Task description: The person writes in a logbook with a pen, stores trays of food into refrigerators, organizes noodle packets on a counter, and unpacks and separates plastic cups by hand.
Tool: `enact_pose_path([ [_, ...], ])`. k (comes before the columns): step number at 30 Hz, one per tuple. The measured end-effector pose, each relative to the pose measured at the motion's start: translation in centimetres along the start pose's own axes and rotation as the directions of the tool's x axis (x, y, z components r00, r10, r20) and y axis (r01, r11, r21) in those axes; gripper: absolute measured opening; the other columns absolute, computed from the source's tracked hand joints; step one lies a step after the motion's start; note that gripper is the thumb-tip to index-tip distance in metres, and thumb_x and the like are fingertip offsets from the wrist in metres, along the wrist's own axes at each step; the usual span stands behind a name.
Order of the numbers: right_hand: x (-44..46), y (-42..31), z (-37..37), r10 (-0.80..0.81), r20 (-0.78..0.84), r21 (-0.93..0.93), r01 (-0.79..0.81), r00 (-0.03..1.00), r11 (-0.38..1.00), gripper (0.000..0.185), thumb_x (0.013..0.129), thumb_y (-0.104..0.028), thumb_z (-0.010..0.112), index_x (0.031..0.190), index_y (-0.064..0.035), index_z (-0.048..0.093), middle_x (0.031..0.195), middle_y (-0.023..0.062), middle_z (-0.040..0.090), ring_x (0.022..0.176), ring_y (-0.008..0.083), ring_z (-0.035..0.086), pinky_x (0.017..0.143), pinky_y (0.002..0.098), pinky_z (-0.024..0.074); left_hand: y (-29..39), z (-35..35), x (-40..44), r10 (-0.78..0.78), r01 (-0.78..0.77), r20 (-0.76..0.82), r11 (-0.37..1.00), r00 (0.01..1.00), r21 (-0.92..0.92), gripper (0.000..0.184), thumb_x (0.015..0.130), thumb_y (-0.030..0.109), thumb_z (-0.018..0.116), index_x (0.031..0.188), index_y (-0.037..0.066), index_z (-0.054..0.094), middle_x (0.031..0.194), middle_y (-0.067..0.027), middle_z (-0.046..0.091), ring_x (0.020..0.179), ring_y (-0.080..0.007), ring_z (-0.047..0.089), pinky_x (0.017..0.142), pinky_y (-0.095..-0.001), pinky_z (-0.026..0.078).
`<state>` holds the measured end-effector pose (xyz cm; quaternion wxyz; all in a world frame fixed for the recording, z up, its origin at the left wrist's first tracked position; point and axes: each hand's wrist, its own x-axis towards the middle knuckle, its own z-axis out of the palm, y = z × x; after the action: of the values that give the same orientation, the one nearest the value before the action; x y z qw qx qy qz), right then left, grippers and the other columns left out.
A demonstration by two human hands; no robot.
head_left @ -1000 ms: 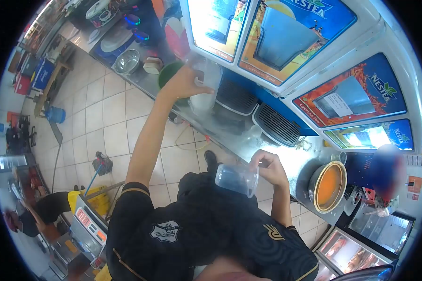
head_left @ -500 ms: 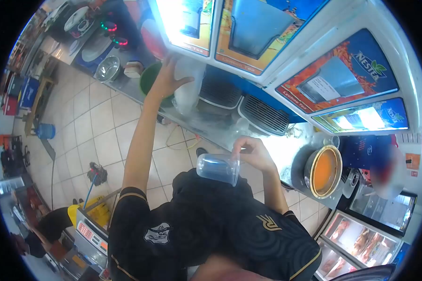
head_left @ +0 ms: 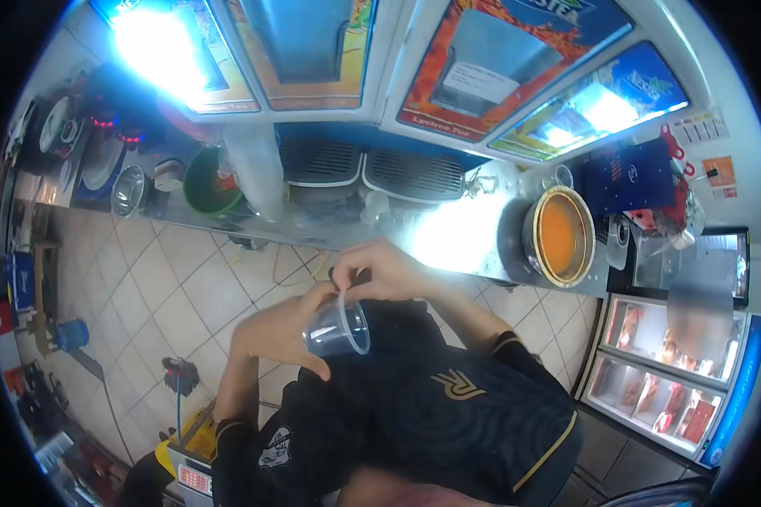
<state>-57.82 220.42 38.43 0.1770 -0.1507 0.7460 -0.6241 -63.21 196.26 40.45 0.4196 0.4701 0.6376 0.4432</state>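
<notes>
Low in front of my torso is a clear plastic cup [head_left: 336, 331], tilted on its side with its mouth facing right. My left hand [head_left: 283, 328] cups its base and side from the left, the thumb stretched out below. At the upper rim, my right hand [head_left: 379, 272] pinches the edge between thumb and fingers. Beyond the hands, a whitish sleeve-like stack [head_left: 258, 173], seemingly of clear plastic, leans on the counter beside a green bowl [head_left: 211, 182].
Drink dispensers with drip trays [head_left: 414, 176] line the metal counter [head_left: 321, 221]. A pot of orange liquid [head_left: 560, 237] sits at the right, a metal bowl [head_left: 129, 191] at the left. A glass-fronted fridge [head_left: 664, 372] stands at right; a mop [head_left: 180, 376] is on the tiled floor.
My left hand has come down from the whitish stack on the counter to the cup. My right hand has moved left with the cup, and the view has turned right.
</notes>
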Motion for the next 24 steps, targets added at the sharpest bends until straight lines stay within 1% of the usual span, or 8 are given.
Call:
enact_pose_path([
  [2, 0.1, -0.2, 1.1, -0.087, 0.054, -0.063, 0.090, 0.995, 0.994, 0.020, 0.070, -0.005, 0.079, 0.076, -0.0035, 0.060, 0.081, 0.0045, 0.061, 0.076, 0.0180, 0.061, 0.067, 0.0314, 0.0491, -0.4, 2.4, -1.1, -0.098, 0.083, -0.075, 0.979, 0.992, -0.187, 0.085, 0.064, 0.040, 0.090, 0.125, 0.000, 0.044, 0.121, -0.0195, 0.062, 0.109, -0.0386, 0.062, 0.093, -0.0418, 0.048],
  [3, 0.2, 0.2, 1.6, -0.168, 0.078, -0.100, 0.175, 0.983, 0.979, 0.020, 0.070, -0.005, 0.078, 0.076, -0.0040, 0.059, 0.080, 0.0046, 0.061, 0.075, 0.0196, 0.061, 0.066, 0.0323, 0.0482, -0.4, 3.1, -1.9, -0.128, 0.119, -0.098, 0.989, 0.987, -0.092, 0.085, 0.064, 0.039, 0.089, 0.124, -0.001, 0.043, 0.112, -0.0197, 0.065, 0.102, -0.0395, 0.064, 0.089, -0.0413, 0.050],
  [4, 0.2, 0.4, 2.0, -0.245, 0.108, -0.137, 0.259, 0.963, 0.956, 0.020, 0.070, -0.006, 0.078, 0.075, -0.0045, 0.058, 0.079, 0.0047, 0.060, 0.074, 0.0212, 0.060, 0.066, 0.0332, 0.0472, -0.3, 3.5, -2.3, -0.158, 0.153, -0.061, 0.985, 0.986, -0.078, 0.085, 0.065, 0.039, 0.089, 0.124, -0.001, 0.043, 0.112, -0.0203, 0.065, 0.103, -0.0394, 0.064, 0.089, -0.0412, 0.050],
  [9, 0.0, -1.9, 3.9, -0.231, 0.314, -0.177, 0.296, 0.921, 0.939, 0.020, 0.072, -0.006, 0.075, 0.075, -0.0050, 0.056, 0.075, 0.0044, 0.058, 0.072, 0.0236, 0.059, 0.065, 0.0348, 0.0463, 0.1, 5.3, -5.2, -0.267, 0.268, 0.039, 0.963, 0.963, -0.034, 0.084, 0.067, 0.036, 0.087, 0.128, -0.003, 0.043, 0.110, -0.0215, 0.064, 0.102, -0.0386, 0.064, 0.089, -0.0410, 0.049],
  [13, -1.0, -3.1, 6.1, -0.252, 0.382, -0.162, 0.333, 0.889, 0.929, 0.019, 0.074, -0.008, 0.075, 0.076, -0.0043, 0.056, 0.075, 0.0050, 0.058, 0.073, 0.0231, 0.061, 0.065, 0.0349, 0.0474, -0.2, 7.7, -7.6, -0.249, 0.249, 0.009, 0.968, 0.968, -0.024, 0.084, 0.066, 0.036, 0.086, 0.128, -0.002, 0.044, 0.109, -0.0218, 0.064, 0.102, -0.0383, 0.064, 0.089, -0.0421, 0.049],
  [19, -4.5, -2.4, 10.8, -0.115, 0.318, -0.279, 0.209, 0.941, 0.937, 0.016, 0.078, -0.013, 0.075, 0.082, -0.0041, 0.062, 0.081, 0.0070, 0.062, 0.076, 0.0227, 0.063, 0.067, 0.0342, 0.0488, -0.2, 13.5, -11.0, -0.220, 0.209, -0.088, 0.970, 0.972, -0.123, 0.078, 0.066, 0.034, 0.085, 0.126, 0.001, 0.047, 0.109, -0.0202, 0.065, 0.103, -0.0374, 0.064, 0.089, -0.0414, 0.048],
  [21, -5.9, -1.7, 12.4, -0.087, 0.288, -0.254, 0.164, 0.954, 0.953, 0.017, 0.079, -0.015, 0.076, 0.083, -0.0041, 0.064, 0.082, 0.0072, 0.064, 0.077, 0.0229, 0.064, 0.068, 0.0341, 0.0489, 0.0, 15.5, -11.9, -0.213, 0.184, -0.147, 0.965, 0.966, -0.188, 0.074, 0.067, 0.032, 0.084, 0.124, 0.001, 0.049, 0.108, -0.0192, 0.065, 0.103, -0.0367, 0.064, 0.090, -0.0407, 0.048],
  [24, -7.6, -1.0, 14.5, -0.052, 0.260, -0.198, 0.106, 0.964, 0.975, 0.017, 0.081, -0.017, 0.075, 0.083, -0.0039, 0.066, 0.083, 0.0076, 0.065, 0.078, 0.0227, 0.064, 0.068, 0.0338, 0.0492, 1.1, 17.6, -13.2, -0.206, 0.162, -0.194, 0.961, 0.959, -0.223, 0.063, 0.065, 0.018, 0.084, 0.119, 0.003, 0.053, 0.106, -0.0104, 0.067, 0.095, -0.0232, 0.067, 0.088, -0.0349, 0.051],
])
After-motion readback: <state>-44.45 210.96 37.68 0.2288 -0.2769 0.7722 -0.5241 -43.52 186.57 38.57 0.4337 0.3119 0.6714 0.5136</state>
